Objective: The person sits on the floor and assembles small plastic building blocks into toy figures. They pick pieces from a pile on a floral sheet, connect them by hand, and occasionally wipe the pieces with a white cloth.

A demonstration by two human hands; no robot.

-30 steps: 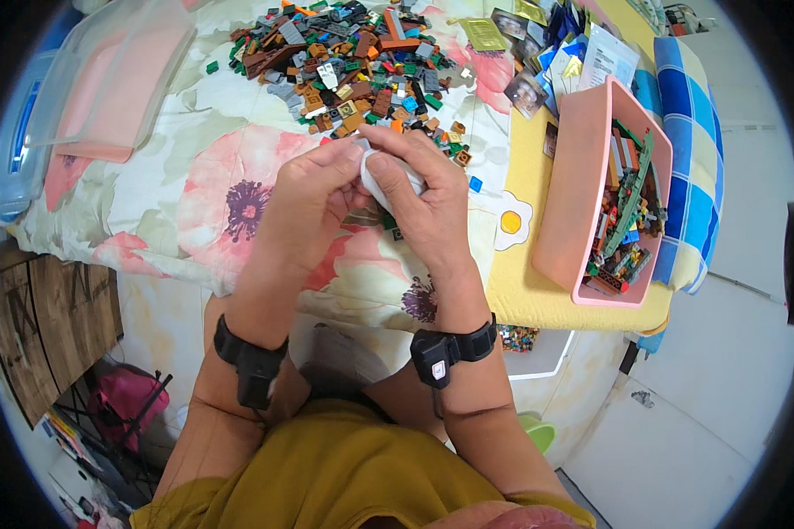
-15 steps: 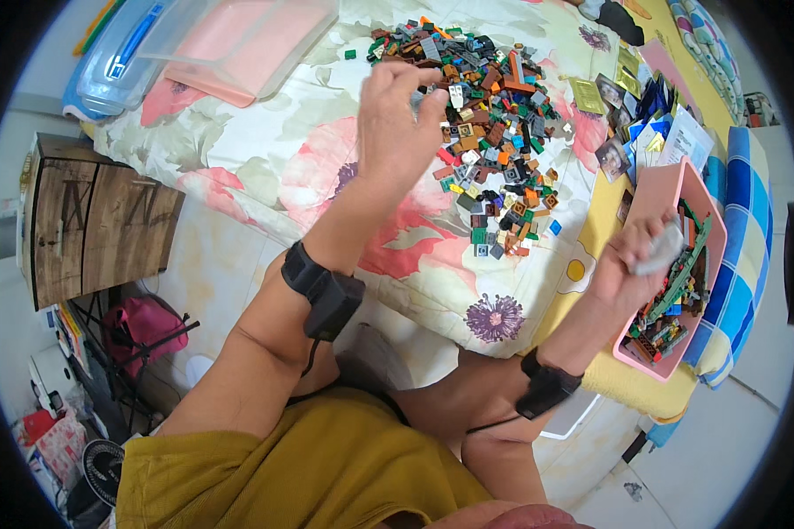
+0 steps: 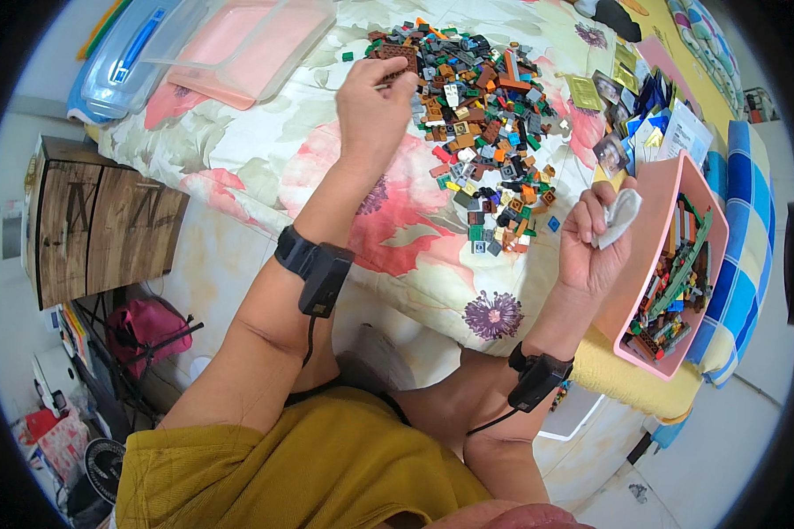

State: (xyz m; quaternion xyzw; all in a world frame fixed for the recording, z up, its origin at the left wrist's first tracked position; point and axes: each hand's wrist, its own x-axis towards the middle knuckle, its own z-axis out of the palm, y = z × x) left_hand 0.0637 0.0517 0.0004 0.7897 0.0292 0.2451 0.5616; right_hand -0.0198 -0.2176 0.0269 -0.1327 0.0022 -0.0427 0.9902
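Note:
Over the near left edge of a pile of toy bricks (image 3: 485,115), my left hand (image 3: 372,115) is closed, with thumb and fingers pinching a dark brown studded plate (image 3: 400,57). Part of that plate is hidden behind the fingers. My right hand (image 3: 591,247) is raised between the pile and a pink bin (image 3: 610,309), its fingers curled around a crumpled white cloth (image 3: 620,217). Inside the bin lie bricks and a long green brick piece (image 3: 684,264).
The bricks lie on a flowered bedsheet (image 3: 265,176). A clear plastic box (image 3: 300,53) and its blue-handled lid (image 3: 119,70) rest at the far left. Packets and cards (image 3: 653,115) are beyond the bin. A wooden cabinet (image 3: 106,229) stands to the left of the bed.
My right hand has moved left, away from above the pink bin, with the white cloth. My left hand has shifted slightly left and now has the brown plate in its fingers.

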